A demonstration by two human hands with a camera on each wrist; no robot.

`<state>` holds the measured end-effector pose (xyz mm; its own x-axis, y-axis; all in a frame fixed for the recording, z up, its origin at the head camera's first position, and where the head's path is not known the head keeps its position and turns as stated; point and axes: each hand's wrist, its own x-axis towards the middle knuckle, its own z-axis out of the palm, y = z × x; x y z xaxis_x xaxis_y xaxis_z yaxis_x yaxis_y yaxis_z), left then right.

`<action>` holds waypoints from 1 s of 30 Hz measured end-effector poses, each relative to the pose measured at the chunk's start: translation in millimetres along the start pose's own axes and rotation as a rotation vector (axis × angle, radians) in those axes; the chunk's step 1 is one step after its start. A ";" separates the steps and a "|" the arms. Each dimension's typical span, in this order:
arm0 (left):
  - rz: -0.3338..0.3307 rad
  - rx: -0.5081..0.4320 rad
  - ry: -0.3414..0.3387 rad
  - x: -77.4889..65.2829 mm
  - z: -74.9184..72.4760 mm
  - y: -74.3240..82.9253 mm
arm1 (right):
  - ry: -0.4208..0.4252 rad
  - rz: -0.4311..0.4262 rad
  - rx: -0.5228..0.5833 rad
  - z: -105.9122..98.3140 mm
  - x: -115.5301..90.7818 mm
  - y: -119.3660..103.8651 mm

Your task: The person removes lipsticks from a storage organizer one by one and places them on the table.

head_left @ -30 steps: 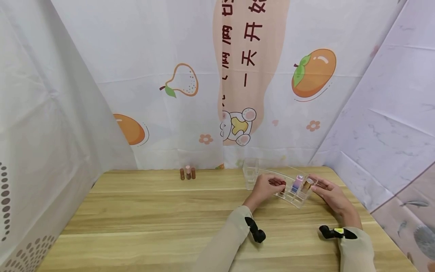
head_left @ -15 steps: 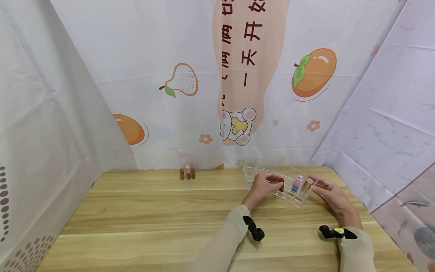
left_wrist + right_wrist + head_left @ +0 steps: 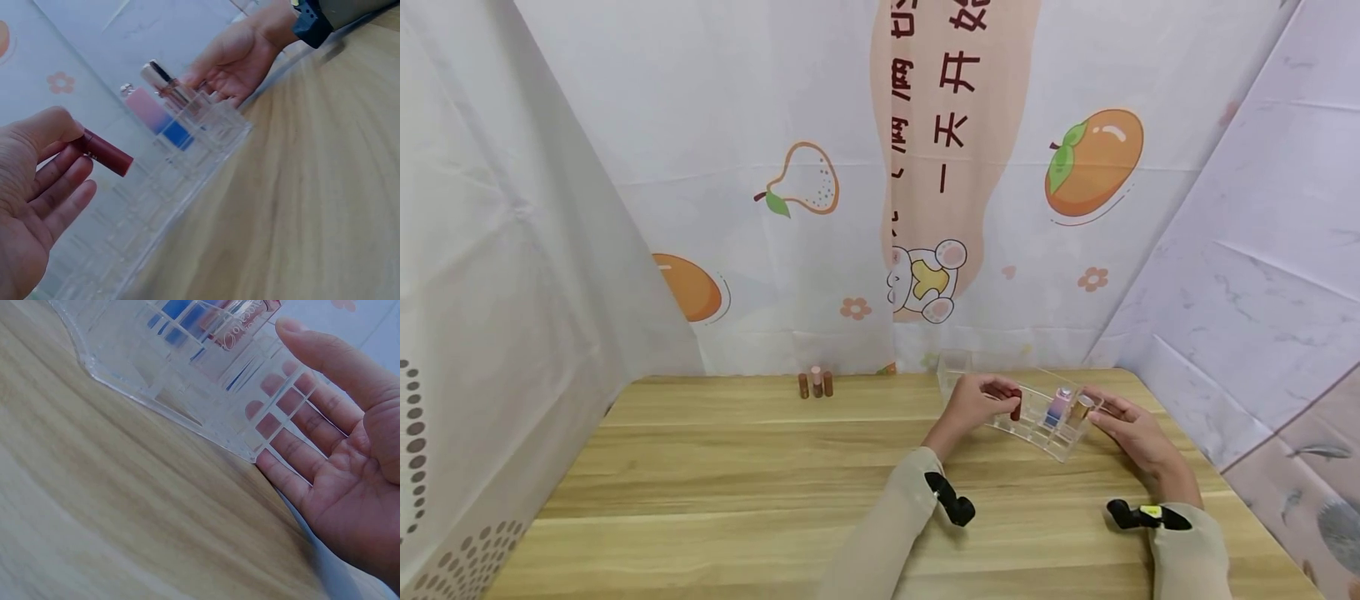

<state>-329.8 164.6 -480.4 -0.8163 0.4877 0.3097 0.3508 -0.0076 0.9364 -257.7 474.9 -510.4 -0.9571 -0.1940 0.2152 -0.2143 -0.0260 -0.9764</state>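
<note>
Tabletop: wood-grain table [image 3: 715, 492], light brown, running back to the cloth.
Sleeves: long, light beige, at near edge; L sleeve [image 3: 880, 533], R sleeve [image 3: 1189, 554].
Wrist gear: blk L wrist unit [image 3: 953, 502]; blk R wrist unit [image 3: 1148, 515] w/ yellow label.
R hand [image 3: 1142, 437]: at R end of holder; fingers extended, laid against end wall, seen thru clear plastic; thumb on near side, by top edge.
L hand [image 3: 972, 410]: grasping, i.e. thumb & fingertips pinch dk red tube [image 3: 1016, 406]; other fingers loosely bent.
Tube posn: near-upright, over mid part of holder, L of the two stored tubes; contact w/ compartment, can't tell.
Holder: clear plastic holder [image 3: 1048, 444], multi-compartment, on table, R of ctr.
Holder contents: pink-and-blue tube [image 3: 1058, 407], upright-ish, in a compartment; gold-capped tube [image 3: 1081, 409] just R of it, near end wall.
Far edge: group of 3 small tubes, standing, L of holder, well apart: brown tube [image 3: 803, 386], pink-topped tube [image 3: 817, 382], second brown tube [image 3: 828, 384].
Backdrop: white cloth [image 3: 722, 100], fruit prints, flowers, dk red characters on a peach band.
</note>
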 end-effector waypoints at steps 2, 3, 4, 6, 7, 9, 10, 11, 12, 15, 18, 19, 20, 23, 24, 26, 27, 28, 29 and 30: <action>-0.014 -0.007 -0.019 -1.7 -5.4 3.3 | -0.017 -0.014 0.009 0.3 -0.4 -0.6; -0.019 -0.007 -0.029 -2.3 -8.1 5.0 | -0.024 -0.020 0.017 0.2 -0.5 -0.4; -0.024 -0.007 -0.042 -2.8 -11.0 6.6 | -0.027 -0.026 0.026 0.1 -0.5 -0.2; -0.029 0.000 -0.067 -3.7 -17.0 9.8 | -0.031 -0.035 0.031 -0.6 -0.7 1.2; -0.028 0.005 -0.076 -3.9 -19.7 10.6 | -0.029 -0.034 0.029 -1.2 -0.7 1.9; -0.024 0.011 -0.094 -4.5 -25.6 12.9 | -0.027 -0.032 0.023 -1.9 -0.7 2.7; -0.022 0.012 -0.103 -5.0 -28.8 14.0 | -0.024 -0.028 0.015 -2.4 -0.7 3.1; -0.022 0.013 -0.111 -5.7 -31.9 15.2 | -0.024 -0.026 0.005 -2.7 -0.8 3.0; -0.019 0.014 -0.116 -6.2 -35.1 15.9 | -0.025 -0.023 0.002 -2.9 -0.9 2.8; -0.018 0.016 -0.143 -8.4 -45.3 18.6 | -0.022 -0.020 -0.001 -2.8 -1.0 1.2; -0.012 0.010 -0.174 -10.6 -55.8 19.9 | -0.031 -0.025 0.013 -3.2 -1.2 0.0; -0.016 0.007 -0.183 -11.6 -59.2 20.3 | -0.032 -0.027 0.013 -3.2 -1.2 -0.3; -0.015 0.000 -0.190 -12.4 -62.6 20.5 | -0.042 -0.032 0.015 -3.5 -1.2 -0.2; -0.014 0.001 -0.200 -15.4 -72.3 21.4 | -0.051 -0.033 0.008 -4.1 -1.0 0.5; -0.017 0.001 -0.198 -16.5 -75.4 21.8 | -0.054 -0.036 0.008 -4.2 -1.0 0.8; -0.023 0.006 -0.190 -19.1 -81.2 23.4 | -0.055 -0.038 0.007 -4.2 -0.7 1.3; -0.027 0.009 -0.186 -20.3 -84.1 24.1 | -0.050 -0.037 0.006 -3.9 -0.7 1.3; -0.034 0.010 -0.183 -21.9 -87.0 25.3 | -0.048 -0.042 0.015 -3.6 -0.6 1.6; -0.044 0.008 -0.179 -23.5 -89.7 26.5 | -0.050 -0.044 0.019 -3.5 -0.4 1.7; -0.050 0.006 -0.177 -24.9 -92.6 28.0 | -0.051 -0.049 0.028 -3.3 -0.2 2.0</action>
<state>-342.2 71.4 -446.6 -0.7397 0.6330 0.2281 0.3147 0.0258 0.9488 -258.5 478.1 -512.3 -0.9342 -0.2418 0.2622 -0.2544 -0.0635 -0.9650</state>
